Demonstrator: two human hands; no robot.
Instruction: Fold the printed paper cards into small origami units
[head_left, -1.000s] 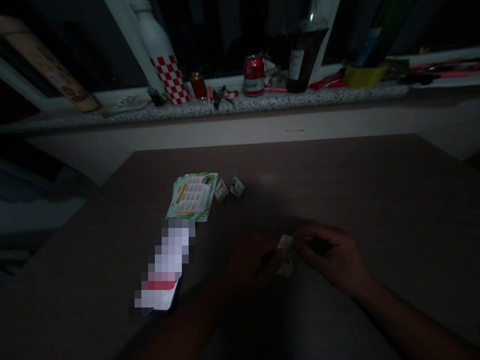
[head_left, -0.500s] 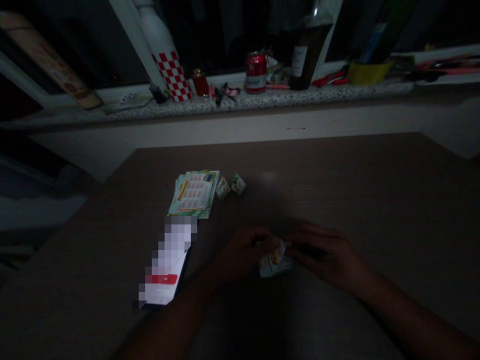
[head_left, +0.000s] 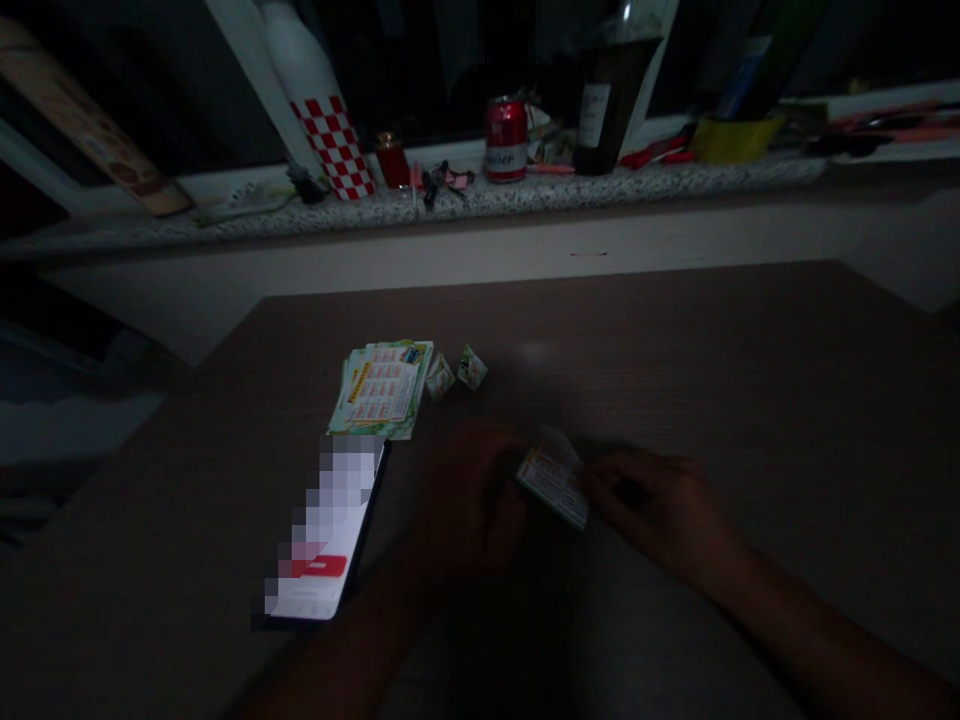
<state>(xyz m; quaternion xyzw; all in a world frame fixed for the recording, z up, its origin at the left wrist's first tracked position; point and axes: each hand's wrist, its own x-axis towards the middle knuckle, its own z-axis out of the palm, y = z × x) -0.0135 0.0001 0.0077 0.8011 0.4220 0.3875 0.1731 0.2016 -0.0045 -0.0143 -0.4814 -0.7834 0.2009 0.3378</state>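
A small folded piece of printed paper (head_left: 553,475), pale with reddish print, is tilted over the table. My right hand (head_left: 660,500) pinches its right edge between thumb and fingers. My left hand (head_left: 480,495) is at the paper's left corner, dark and smeared by motion; whether it touches the paper I cannot tell. Beyond the hands lie two small folded papers (head_left: 472,368), side by side. Left of these is a stack of printed paper sheets (head_left: 382,388) with rows of red print.
A lit phone (head_left: 319,570), partly pixelated, lies on the brown table (head_left: 712,370) beside my left forearm. The granite windowsill (head_left: 487,200) behind holds a checkered white bottle (head_left: 337,145), a red can (head_left: 506,140), a dark bottle (head_left: 600,115) and a yellow container (head_left: 735,138).
The folded paper has turned and now shows a flat printed face with one corner toward me. My left hand has drawn slightly left and down from it. My right hand keeps its pinch.
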